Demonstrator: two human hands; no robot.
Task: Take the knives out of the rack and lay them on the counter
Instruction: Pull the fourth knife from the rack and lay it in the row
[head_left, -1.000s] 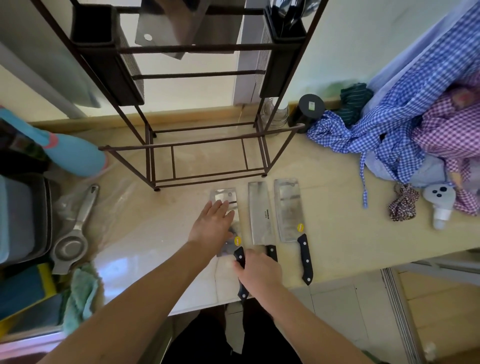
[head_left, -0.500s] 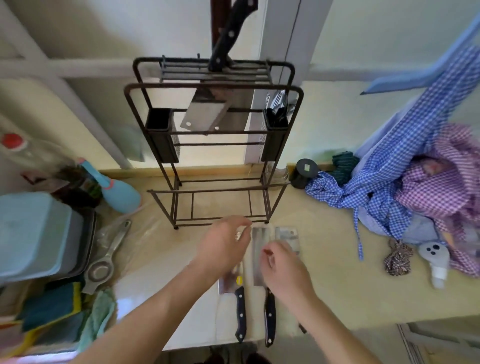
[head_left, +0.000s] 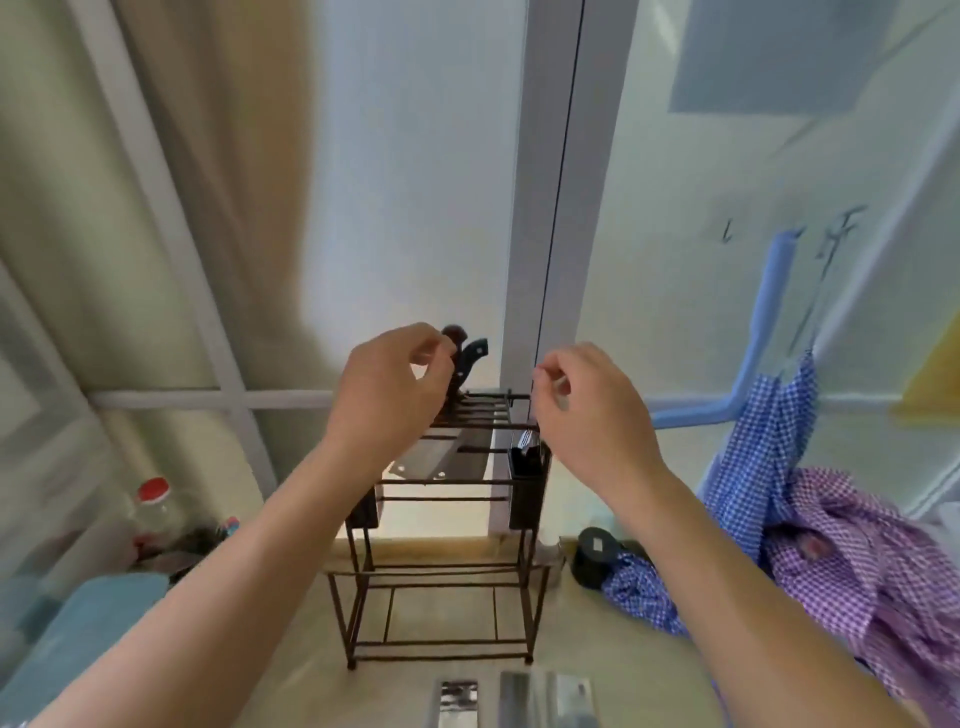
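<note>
Head view showed a dark brown wire knife rack (head_left: 441, 519) standing on the pale beige worktop (head_left: 597, 639). Two black-handled knives (head_left: 467, 364) stood in its top slots, a broad steel blade hanging below. The left hand (head_left: 387, 400) curled, fingers nearly pinched, at those handles; the right hand (head_left: 587, 410) hovered loosely curled, holding nothing. Steel blades (head_left: 519, 701) lay near the front edge. Checked cloths (head_left: 831, 545) were heaped at right.

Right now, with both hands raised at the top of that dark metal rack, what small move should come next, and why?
Probably close the left hand on the black knife handle sticking up from the dark metal rack and lift it straight out. Its fingers are at the handle, the blade sits in the slots, and the right hand hovers empty.
</note>
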